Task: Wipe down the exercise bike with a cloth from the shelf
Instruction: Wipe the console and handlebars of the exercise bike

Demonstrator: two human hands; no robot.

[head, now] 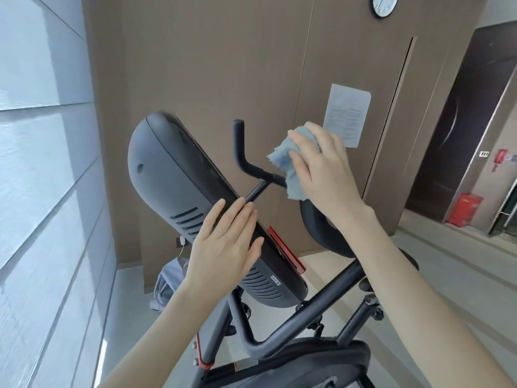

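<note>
Brown wall (223, 65) behind console (167, 177), left hand (223, 247) fingers (237, 217) straight on edge, right hand (321, 169) fingers (300, 166) clamping cloth (282, 155)

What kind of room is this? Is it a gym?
Probably a small gym or workout room: there is an exercise bike, a clock up high and a posted paper notice.

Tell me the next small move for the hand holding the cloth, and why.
Probably slide the right hand with the blue cloth along the handlebar toward its bare upturned end. The cloth is bunched over the bar's other side, so that stretch is uncovered; the left hand lies flat on the grey console, apparently steadying it.
</note>
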